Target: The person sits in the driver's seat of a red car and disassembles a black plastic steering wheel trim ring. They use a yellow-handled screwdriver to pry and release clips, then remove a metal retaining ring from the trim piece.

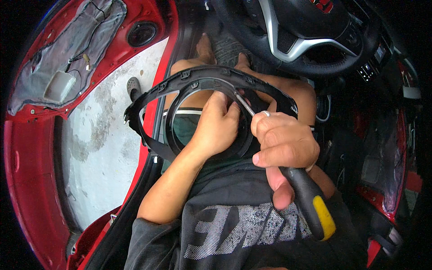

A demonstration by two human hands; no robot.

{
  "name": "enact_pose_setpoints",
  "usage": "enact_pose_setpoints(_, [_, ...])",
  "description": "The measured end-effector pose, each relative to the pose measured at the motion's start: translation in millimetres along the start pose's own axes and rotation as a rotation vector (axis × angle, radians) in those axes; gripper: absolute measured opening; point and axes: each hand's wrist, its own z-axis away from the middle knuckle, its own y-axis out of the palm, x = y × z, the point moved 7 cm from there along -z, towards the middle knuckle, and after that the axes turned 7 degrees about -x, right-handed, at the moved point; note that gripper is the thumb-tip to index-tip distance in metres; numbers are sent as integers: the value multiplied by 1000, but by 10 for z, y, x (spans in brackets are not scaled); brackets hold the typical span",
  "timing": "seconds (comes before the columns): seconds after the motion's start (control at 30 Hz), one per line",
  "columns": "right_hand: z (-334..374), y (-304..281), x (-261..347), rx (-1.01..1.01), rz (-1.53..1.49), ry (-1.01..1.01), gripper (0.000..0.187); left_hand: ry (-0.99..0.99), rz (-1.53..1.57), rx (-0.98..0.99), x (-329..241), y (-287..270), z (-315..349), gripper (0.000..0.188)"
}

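Across my lap lies a curved black plastic trim frame [207,72] with a large round opening in its middle and several clips along its far edge. My left hand [218,121] reaches over the round opening and is closed on the ring's far right inner side; its fingertips are partly hidden. In my right hand [283,144] is a screwdriver [310,198] with a black and yellow handle, held from above. Its thin metal shaft points up and left, and the tip meets the ring just beside my left fingers. What the tip touches there is too small to make out.
Ahead to the right is the steering wheel [288,49] with silver spokes. On the left, the red car door [148,15] stands open, its inner panel off, showing grey sheeting, wires and a round speaker [141,34]. A grey clog [133,87] rests on the concrete outside.
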Motion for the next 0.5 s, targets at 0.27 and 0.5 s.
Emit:
enact_pose_setpoints(0.27, [-67,-10,-83,54,-12,174,65,78,-115,-47,153,-98,-35,21])
enact_pose_setpoints(0.5, [-132,97,-224,209,90,262,53,28,-258,-81,-70,-149,34,24])
